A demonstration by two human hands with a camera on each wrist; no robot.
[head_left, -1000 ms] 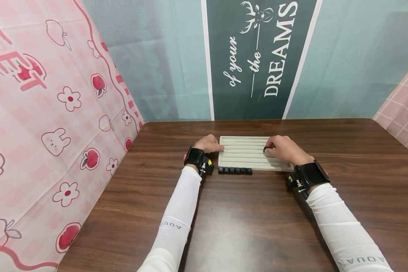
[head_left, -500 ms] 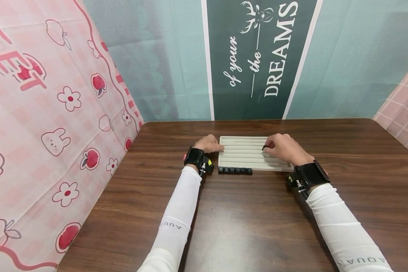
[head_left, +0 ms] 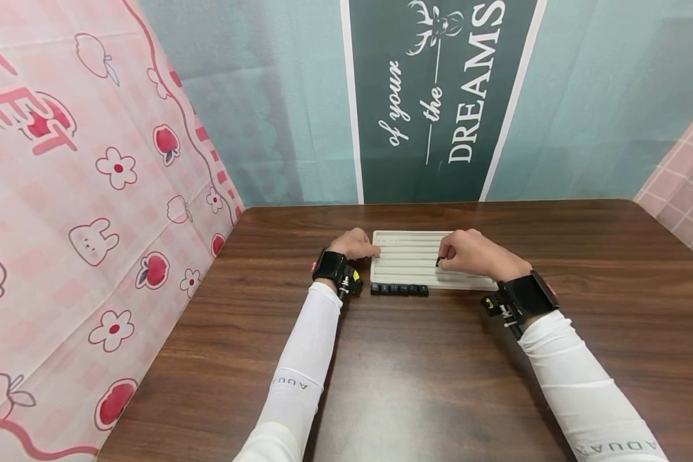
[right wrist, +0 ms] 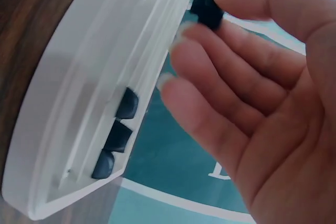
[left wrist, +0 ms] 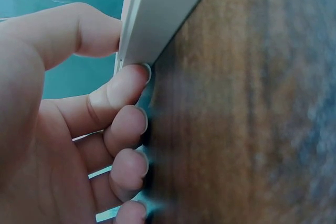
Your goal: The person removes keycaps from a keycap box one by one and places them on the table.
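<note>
An off-white ridged keycap tray (head_left: 404,274) lies on the table. My left hand (head_left: 352,244) grips its left edge; in the left wrist view the thumb (left wrist: 97,30) is at the rim and the index fingertip (left wrist: 131,80) against the side wall. Over the tray's middle, my right hand (head_left: 475,251) pinches a black keycap (right wrist: 208,9) between thumb and fingers. Three more black keycaps (right wrist: 116,136) sit at one end of the tray in the right wrist view; the right hand hides them from the head view. Several black keycaps (head_left: 399,290) stand in a row along the tray's near edge.
The brown wooden table (head_left: 381,372) reaches back to a teal and dark green curtain (head_left: 427,128). A pink patterned cloth (head_left: 115,244) hangs at the left side. Both wrists carry black camera straps (head_left: 528,298).
My right hand has moved left and slightly nearer over the tray, with the keycap still pinched. My left hand and the row of keycaps have stayed in place.
</note>
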